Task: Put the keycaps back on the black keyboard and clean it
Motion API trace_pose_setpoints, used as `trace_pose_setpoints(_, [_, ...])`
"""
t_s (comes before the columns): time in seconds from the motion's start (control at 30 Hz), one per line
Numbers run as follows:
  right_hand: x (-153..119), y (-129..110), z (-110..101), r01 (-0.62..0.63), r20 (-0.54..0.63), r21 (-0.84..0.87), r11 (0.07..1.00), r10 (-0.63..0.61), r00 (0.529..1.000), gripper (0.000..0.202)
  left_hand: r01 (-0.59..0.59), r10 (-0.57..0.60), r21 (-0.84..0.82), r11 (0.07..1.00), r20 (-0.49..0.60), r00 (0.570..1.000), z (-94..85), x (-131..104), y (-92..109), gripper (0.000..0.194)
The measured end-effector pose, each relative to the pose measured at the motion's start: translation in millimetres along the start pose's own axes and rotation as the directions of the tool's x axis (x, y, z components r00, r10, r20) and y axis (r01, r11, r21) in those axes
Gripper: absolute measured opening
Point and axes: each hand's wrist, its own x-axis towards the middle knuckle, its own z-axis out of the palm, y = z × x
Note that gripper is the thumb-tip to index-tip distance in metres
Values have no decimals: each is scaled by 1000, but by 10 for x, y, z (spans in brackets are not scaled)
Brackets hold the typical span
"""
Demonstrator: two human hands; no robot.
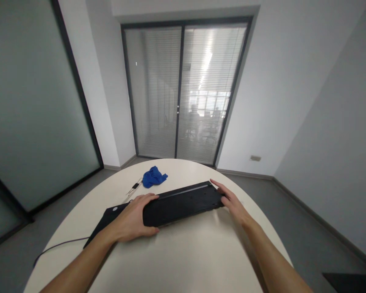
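Observation:
A black keyboard [183, 203] is held at a tilt above the table, its plain underside with a long strip turned up toward me. My left hand [137, 217] grips its left end, thumb along the near edge and fingers over the far side. At the opposite end, my right hand [230, 199] is closed around the short edge. Partly hidden behind my left forearm lies a flat black item [102, 221] with a pale round mark; its kind is unclear.
Farther back on the round cream table [201, 260] are a crumpled blue cloth [154, 177] and a small black piece [136, 186] with pale thin strands. A dark cable [64, 243] runs off to the left. Glass doors with blinds [158, 97] stand beyond.

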Motion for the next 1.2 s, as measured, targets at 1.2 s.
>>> trace_pose_setpoints(1.2, [123, 3, 128, -196, -204, -47, 979, 183, 962, 42, 276, -212, -153, 949, 340, 916, -806, -260, 2, 43])
